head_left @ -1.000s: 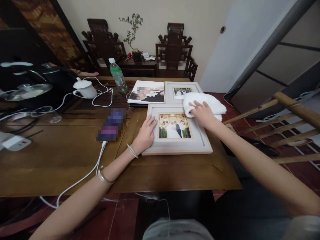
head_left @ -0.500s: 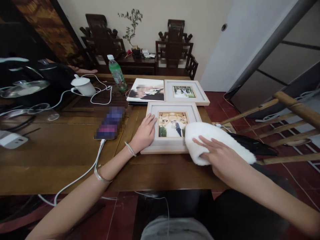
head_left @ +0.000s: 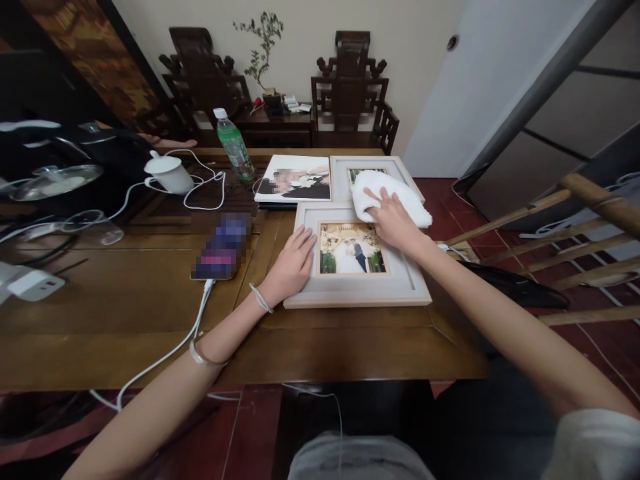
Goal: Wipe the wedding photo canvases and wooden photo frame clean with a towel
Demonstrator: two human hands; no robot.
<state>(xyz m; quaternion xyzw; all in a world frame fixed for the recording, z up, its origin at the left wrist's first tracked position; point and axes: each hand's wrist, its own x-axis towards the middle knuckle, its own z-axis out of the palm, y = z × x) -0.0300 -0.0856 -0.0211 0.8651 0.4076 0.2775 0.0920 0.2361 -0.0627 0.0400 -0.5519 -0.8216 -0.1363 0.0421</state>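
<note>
A light wooden picture frame with a wedding photo lies flat near the table's front edge. My left hand rests flat on its left side, fingers stretched out. In my right hand is a folded white cloth, pressed on the frame's upper right part. The cloth also covers part of a second picture frame behind. A white-edged photo panel lies to the left of that second frame, on top of something dark.
Left of the frames lie a phone on a white charging cable and a charger block. Farther back stand a green bottle, a white lidded cup and a glass-lidded pot. A wooden chair stands at the right.
My right hand has moved the cloth from the frame's lower right corner up and away to its far edge. My left hand stays in place on the frame.
</note>
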